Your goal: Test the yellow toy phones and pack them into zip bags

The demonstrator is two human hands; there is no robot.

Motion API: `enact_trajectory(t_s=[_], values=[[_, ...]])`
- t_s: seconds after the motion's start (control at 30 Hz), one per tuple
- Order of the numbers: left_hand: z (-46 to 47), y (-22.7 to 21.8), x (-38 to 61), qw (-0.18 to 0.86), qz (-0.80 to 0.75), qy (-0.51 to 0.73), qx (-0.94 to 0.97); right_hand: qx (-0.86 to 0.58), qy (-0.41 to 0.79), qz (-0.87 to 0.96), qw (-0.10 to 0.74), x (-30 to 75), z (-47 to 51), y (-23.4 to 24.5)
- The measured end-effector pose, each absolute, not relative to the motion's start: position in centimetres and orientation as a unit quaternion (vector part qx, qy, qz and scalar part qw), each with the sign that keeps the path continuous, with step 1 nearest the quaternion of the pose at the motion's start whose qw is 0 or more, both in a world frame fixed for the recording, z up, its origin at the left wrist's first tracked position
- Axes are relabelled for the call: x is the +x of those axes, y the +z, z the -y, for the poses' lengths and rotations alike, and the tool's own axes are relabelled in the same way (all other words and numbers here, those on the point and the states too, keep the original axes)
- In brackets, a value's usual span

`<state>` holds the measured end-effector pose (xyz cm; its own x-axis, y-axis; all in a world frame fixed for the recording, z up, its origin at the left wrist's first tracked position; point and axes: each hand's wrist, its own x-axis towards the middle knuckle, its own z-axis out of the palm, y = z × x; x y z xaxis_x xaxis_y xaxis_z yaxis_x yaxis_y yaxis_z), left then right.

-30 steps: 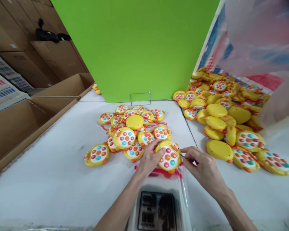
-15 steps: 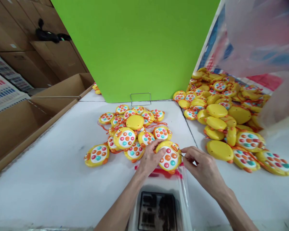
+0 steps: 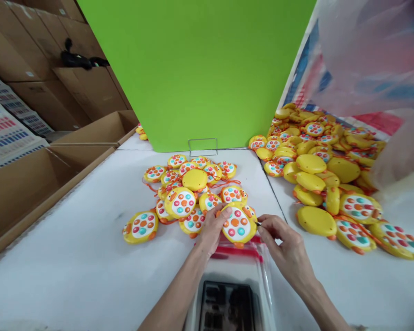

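A yellow duck-shaped toy with coloured round buttons on a white belly is gripped by my left hand, thumb on its front. At the toy's right edge, my right hand pinches a small, thin dark piece whose tip touches the toy's side; its kind is too small to make out. Just beyond my hands lies a heap of similar duck toys, some with red cords. Under the held toy is a clear plastic bag with a red zip strip, and a dark tray shows below.
A large pile of duck toys lies on the right, beside a hanging plastic sheet. An upright green board stands behind the white table. Open cardboard boxes line the left side.
The held toy has turned a little and sits slightly further left. My right hand stays at its edge with the dark piece. The whole view has shifted slightly.
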<state>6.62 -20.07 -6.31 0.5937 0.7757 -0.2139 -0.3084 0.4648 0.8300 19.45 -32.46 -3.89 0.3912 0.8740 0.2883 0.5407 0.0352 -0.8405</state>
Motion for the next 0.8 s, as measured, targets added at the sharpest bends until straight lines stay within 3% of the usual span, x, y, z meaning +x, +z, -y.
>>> enact_trajectory(t_s=[0.3,0.8], values=[[20.42,-5.60,6.74,0.850,-0.319,0.308,0.286,-0.676,0.179,0.528,0.482,18.80,32.32,-3.78],[20.02,-5.99,6.66,0.847,-0.330,0.303,0.286,-0.676,0.192,0.526,0.479,18.63,32.31,-4.58]])
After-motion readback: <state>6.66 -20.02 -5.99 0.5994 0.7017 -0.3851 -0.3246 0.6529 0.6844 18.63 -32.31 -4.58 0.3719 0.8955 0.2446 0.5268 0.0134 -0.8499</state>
